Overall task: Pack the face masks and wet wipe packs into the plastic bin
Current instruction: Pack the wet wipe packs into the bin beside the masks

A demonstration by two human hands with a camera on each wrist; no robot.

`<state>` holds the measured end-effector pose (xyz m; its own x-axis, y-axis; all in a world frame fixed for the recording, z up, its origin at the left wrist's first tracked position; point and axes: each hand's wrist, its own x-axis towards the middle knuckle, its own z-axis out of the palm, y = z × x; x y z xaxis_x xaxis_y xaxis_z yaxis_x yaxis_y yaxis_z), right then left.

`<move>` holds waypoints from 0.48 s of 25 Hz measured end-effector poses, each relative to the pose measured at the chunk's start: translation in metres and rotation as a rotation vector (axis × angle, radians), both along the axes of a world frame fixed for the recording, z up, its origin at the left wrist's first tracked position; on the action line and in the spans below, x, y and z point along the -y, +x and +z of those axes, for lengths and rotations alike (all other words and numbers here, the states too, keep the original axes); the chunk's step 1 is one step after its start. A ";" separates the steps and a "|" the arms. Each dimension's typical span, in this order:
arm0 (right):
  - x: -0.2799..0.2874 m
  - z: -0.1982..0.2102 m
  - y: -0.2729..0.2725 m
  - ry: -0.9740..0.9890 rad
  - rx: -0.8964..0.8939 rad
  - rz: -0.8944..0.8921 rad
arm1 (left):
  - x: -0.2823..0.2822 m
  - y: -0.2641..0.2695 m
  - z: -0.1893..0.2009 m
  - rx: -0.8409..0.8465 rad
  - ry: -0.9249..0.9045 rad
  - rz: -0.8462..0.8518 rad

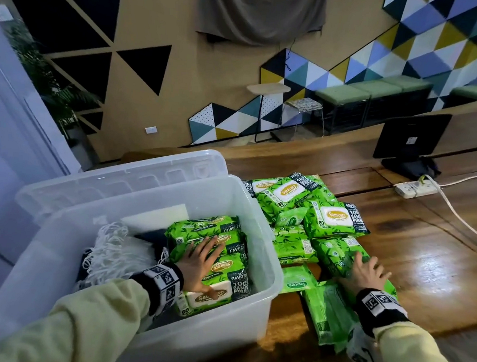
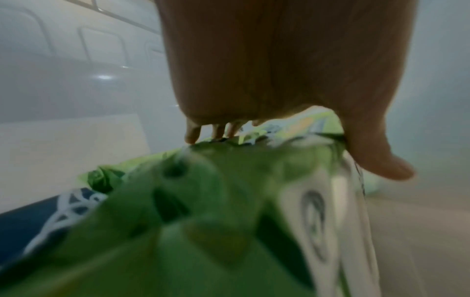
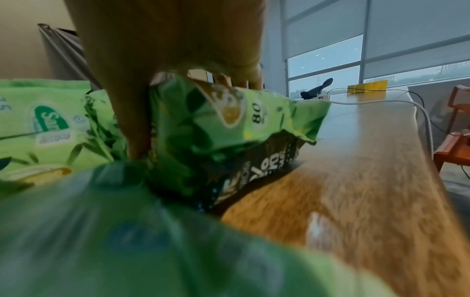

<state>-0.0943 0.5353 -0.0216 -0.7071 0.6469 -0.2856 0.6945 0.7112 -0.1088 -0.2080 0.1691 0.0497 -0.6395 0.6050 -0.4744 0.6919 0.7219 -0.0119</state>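
Observation:
A clear plastic bin [image 1: 260,211] stands at the table's left end. Inside it, several green wet wipe packs [image 1: 232,268] fill the right side, and face masks [image 1: 113,252] with white ear loops lie on the left. My left hand [image 1: 198,261] lies flat on those packs, fingers straight and spread, its fingertips [image 2: 192,136] touching the wrapper. On the table, my right hand [image 1: 363,271] grips a green wet wipe pack [image 1: 337,254]; in the right wrist view the thumb [image 3: 134,130] runs down one side of the pack [image 3: 229,124] and the fingers curl over its far edge.
More wet wipe packs [image 1: 332,218] are heaped on the wooden table right of the bin. A plastic-wrapped bundle of green masks [image 1: 326,312] lies near the front edge. The bin's lid [image 1: 122,176] lies behind the bin. A monitor [image 1: 408,141], power strip [image 1: 415,189] and cable sit far right.

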 end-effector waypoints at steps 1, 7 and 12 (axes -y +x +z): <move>-0.002 0.009 0.001 -0.016 -0.008 0.007 | 0.001 -0.001 0.001 -0.004 -0.015 -0.032; -0.041 0.068 0.026 -0.621 -0.308 -0.051 | 0.011 0.003 0.013 0.057 0.051 -0.027; -0.014 0.134 0.065 -1.373 -0.509 -0.173 | -0.006 -0.012 0.073 0.072 0.345 0.182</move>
<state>-0.0294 0.5489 0.1124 -0.8610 0.1658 -0.4808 0.4391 -0.2344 -0.8673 -0.2196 0.1752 0.1223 -0.7238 0.6162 -0.3104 0.5423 0.7862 0.2962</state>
